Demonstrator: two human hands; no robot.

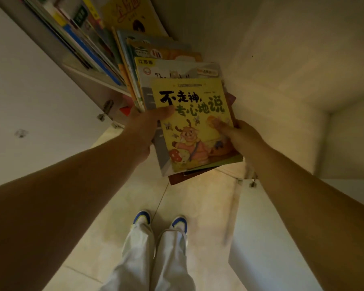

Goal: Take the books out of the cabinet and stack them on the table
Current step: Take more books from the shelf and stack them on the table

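A stack of picture books (195, 131) sticks out over the cabinet's front edge, topped by a yellow book with black Chinese writing and a cartoon animal. My left hand (145, 127) grips the stack's left side, thumb on the yellow cover. On the right side my right hand (240, 135) holds the same stack, thumb pressed on the cover. Behind it, more books (105, 45) lean and stand on the cabinet shelf (86, 76), among them a yellow book (132, 15) at the back. No table is in view.
An open white cabinet door (29, 106) with a metal hinge (105, 111) stands at the left. Another white door (267, 238) is open at the lower right. The cabinet's pale inner wall (282, 59) is on the right. My legs and shoes (160, 223) stand on a tiled floor.
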